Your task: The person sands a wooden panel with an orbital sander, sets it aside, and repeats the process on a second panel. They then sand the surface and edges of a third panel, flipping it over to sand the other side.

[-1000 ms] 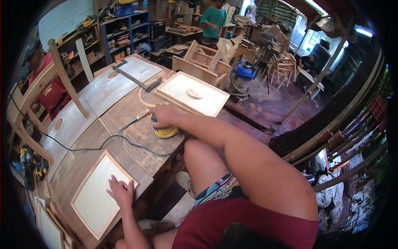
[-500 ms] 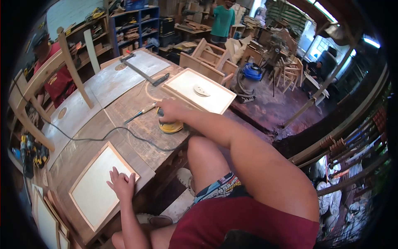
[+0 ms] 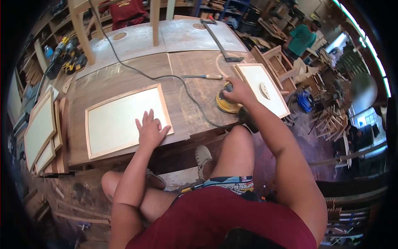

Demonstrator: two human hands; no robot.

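My left hand [image 3: 151, 132] lies with spread fingers on a pale panel in a light wooden frame [image 3: 110, 120], near its lower right corner. At the right of the workbench, my right hand [image 3: 239, 91] grips the top of a yellow and black sander [image 3: 225, 105] that stands on the wood. Just beyond the sander lies a wooden-handled chisel [image 3: 212, 77]. To the right of my right hand is a second framed panel [image 3: 251, 76], with a small leaf-shaped wooden piece [image 3: 265, 91] on top. A dark cable [image 3: 149, 77] crosses the bench between the hands.
A bar clamp [image 3: 219, 43] lies toward the back of the workbench [image 3: 124, 74]. More framed panels [image 3: 39, 128] lean at the left, near several power tools [image 3: 72, 60]. A chair-like wooden frame [image 3: 155, 25] stands at the far side. Two people are beyond the bench.
My view has turned, so the bench now sits more squarely before me. The left hand still rests on the panel and the right hand still holds the sander.
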